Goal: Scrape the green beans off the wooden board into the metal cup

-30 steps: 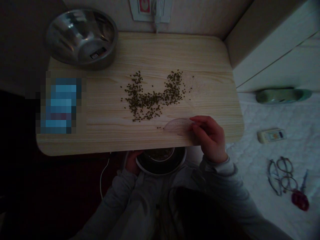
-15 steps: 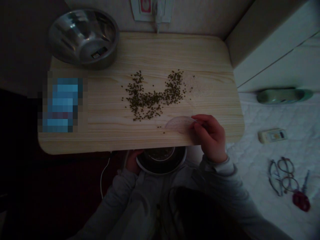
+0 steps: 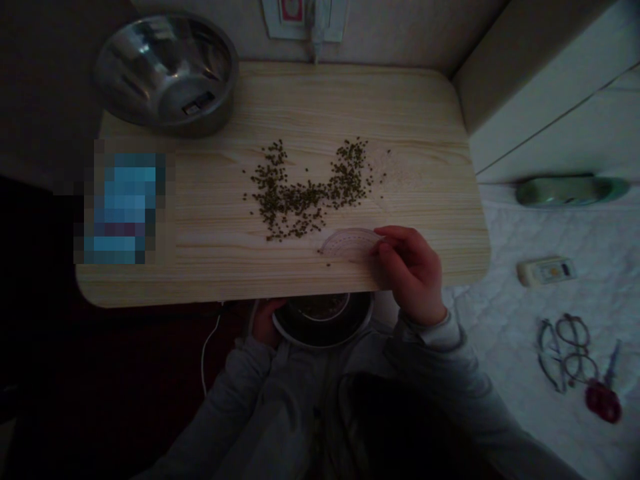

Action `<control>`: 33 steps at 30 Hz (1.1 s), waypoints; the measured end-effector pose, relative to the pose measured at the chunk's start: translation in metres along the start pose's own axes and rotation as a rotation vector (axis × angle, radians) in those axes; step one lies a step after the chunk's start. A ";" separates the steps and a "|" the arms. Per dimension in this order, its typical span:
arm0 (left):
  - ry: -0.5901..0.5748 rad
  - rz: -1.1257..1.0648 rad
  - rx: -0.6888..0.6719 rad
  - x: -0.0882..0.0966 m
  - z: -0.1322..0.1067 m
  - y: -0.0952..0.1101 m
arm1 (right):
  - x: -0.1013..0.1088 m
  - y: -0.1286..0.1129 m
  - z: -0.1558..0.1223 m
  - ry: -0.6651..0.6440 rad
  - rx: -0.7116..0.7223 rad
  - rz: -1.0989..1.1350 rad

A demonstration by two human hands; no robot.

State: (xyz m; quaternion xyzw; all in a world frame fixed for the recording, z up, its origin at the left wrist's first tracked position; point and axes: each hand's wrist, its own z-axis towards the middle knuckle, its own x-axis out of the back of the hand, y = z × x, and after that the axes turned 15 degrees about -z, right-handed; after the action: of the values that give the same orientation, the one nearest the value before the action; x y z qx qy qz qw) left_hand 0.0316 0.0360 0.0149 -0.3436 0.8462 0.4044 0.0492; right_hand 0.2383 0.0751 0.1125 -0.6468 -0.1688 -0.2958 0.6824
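My right hand (image 3: 411, 270) pinches a clear half-round plastic piece (image 3: 349, 243), like a protractor, flat on the wooden table (image 3: 310, 100) just below a spread of small dark green beans (image 3: 305, 193). One or two loose beans lie by the piece's left end. My left hand (image 3: 264, 323) is under the table's front edge, fingers curled on the rim of a dark bowl (image 3: 323, 321) that holds more beans.
A steel bowl (image 3: 165, 70) stands at the table's back left corner. A blurred blue object (image 3: 123, 208) lies at the left. To the right, on a white quilt, lie a small remote (image 3: 546, 270), glasses (image 3: 565, 350) and red-handled scissors (image 3: 603, 393).
My right hand has slid the plastic piece a little left and up, closer to the bean pile. The left hand and dark bowl have stayed put.
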 end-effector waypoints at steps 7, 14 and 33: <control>-0.023 -0.053 0.028 -0.009 -0.006 0.006 | 0.000 0.000 0.000 -0.019 0.005 -0.014; 0.033 0.086 -0.037 0.005 0.000 0.000 | 0.000 0.001 0.000 -0.010 0.007 0.010; 0.051 0.171 -0.051 -0.015 -0.014 0.016 | 0.003 0.000 -0.001 -0.113 0.059 -0.029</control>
State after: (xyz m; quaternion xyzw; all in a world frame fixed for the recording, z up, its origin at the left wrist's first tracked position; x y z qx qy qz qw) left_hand 0.0359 0.0413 0.0397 -0.2816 0.8627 0.4197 -0.0157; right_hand 0.2405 0.0738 0.1144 -0.6398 -0.2250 -0.2635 0.6860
